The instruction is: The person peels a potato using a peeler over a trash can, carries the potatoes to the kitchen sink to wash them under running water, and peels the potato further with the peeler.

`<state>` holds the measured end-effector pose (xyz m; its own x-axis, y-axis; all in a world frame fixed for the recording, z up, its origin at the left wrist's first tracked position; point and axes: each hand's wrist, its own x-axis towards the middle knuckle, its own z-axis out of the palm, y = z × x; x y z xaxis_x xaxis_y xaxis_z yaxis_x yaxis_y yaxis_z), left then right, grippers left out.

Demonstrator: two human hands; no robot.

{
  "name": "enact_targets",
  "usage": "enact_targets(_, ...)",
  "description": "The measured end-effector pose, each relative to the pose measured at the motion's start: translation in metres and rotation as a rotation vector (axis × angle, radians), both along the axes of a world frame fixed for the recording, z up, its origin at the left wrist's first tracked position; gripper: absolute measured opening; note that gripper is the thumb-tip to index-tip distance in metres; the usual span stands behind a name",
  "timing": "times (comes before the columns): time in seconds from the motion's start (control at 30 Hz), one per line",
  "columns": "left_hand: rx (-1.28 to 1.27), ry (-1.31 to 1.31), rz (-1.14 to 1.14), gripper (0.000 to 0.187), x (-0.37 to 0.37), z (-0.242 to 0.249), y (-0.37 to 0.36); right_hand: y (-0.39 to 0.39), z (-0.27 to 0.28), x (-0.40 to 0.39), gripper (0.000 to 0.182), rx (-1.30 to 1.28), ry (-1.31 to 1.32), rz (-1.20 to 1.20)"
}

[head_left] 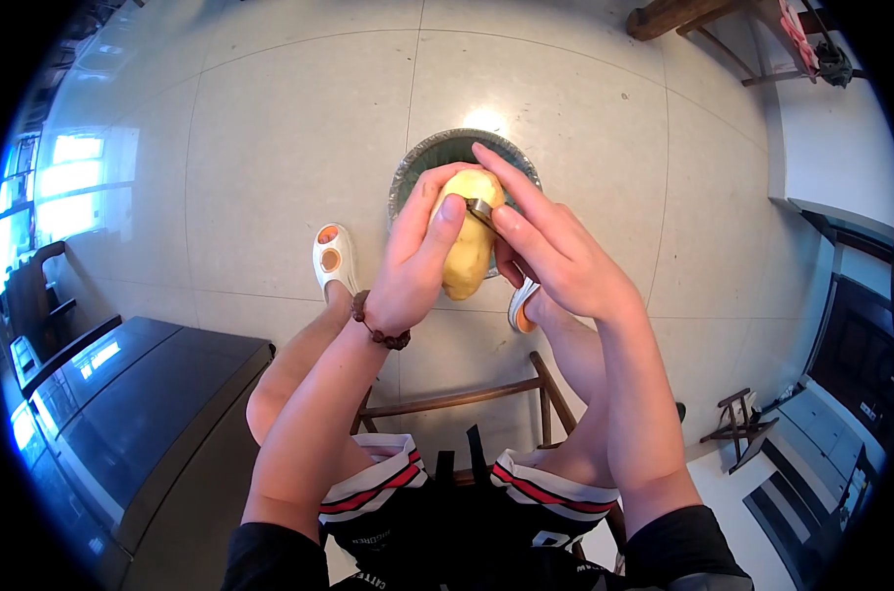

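My left hand (pixel 415 251) cups the potato (pixel 465 264) above the basin (pixel 401 179); my right hand (pixel 565 258) pinches a peeler (pixel 480 210) against it. Risk: left thumb (pixel 451 209) near peeler; a slip could nick it.

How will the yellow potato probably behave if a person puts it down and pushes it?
The yellow potato is probably stiff: its lower end sticks out without sagging. Its pale upper part looks peeled and smooth, so it may be slippery. Its rounded, uneven, long shape suggests it could roll sideways, perhaps with a wobble.
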<state>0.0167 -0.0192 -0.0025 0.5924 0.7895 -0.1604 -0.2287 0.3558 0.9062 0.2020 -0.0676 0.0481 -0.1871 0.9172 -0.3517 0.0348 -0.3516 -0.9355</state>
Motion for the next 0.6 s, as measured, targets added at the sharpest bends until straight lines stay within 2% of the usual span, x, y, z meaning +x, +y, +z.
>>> enact_targets(0.17, 0.034, 0.024, 0.044, 0.040, 0.001, 0.000, -0.001, -0.001, -0.010, -0.004, 0.061, 0.005, 0.066, -0.054)
enact_targets(0.43, -0.053, 0.029, 0.126, 0.038, 0.001, 0.003, -0.001, 0.002, -0.015, -0.013, 0.059, -0.014, 0.116, -0.128)
enact_targets(0.6, -0.106, 0.043, 0.104, 0.040, 0.000, 0.007, -0.001, 0.002, -0.013, -0.016, 0.058, 0.028, -0.006, -0.168)
